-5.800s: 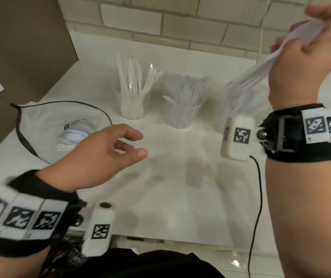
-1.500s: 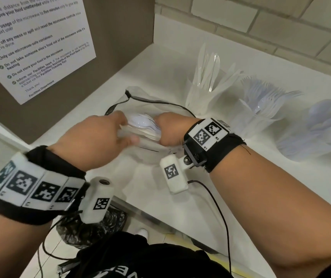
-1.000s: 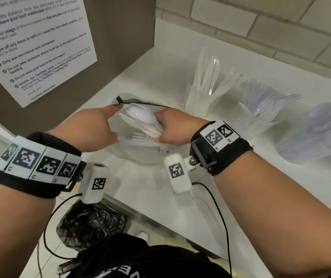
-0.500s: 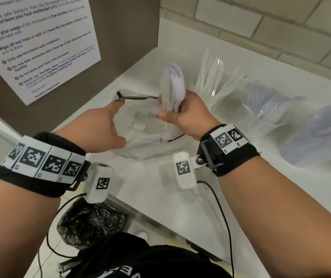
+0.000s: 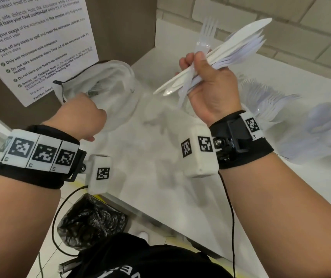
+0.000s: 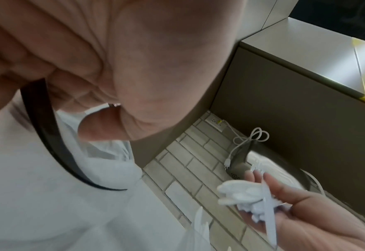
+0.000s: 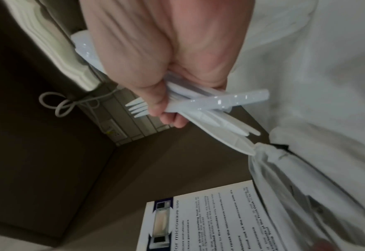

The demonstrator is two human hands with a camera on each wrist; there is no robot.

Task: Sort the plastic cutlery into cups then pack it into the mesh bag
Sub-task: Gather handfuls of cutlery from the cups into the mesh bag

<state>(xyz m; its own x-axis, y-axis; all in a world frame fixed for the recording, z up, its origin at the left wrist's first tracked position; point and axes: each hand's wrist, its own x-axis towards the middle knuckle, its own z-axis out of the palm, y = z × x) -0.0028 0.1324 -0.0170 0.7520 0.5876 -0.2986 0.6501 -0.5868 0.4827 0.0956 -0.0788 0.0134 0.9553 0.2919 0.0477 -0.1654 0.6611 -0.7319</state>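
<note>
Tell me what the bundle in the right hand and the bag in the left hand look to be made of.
Cutlery bundle: looks like thin, smooth moulded plastic, opaque white mixed with glossier translucent pieces; glints show on a handle.
Mesh bag: seems a soft, sheer whitish fabric, limp and see-through, with a dark cord along its rim; the weave is too fine to confirm.

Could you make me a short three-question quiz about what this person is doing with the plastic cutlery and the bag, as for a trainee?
1. True or false: the right hand grips a bundle of cutlery raised above the counter.
2. What does the left hand hold? A) a cup B) the edge of the mesh bag C) nothing
3. Fill in: one ____ sticks up out of the bundle, its tines upward, among the knives.

Key:
1. True.
2. B; in the left wrist view the fingers curl round the bag's dark rim.
3. Fork.
</note>
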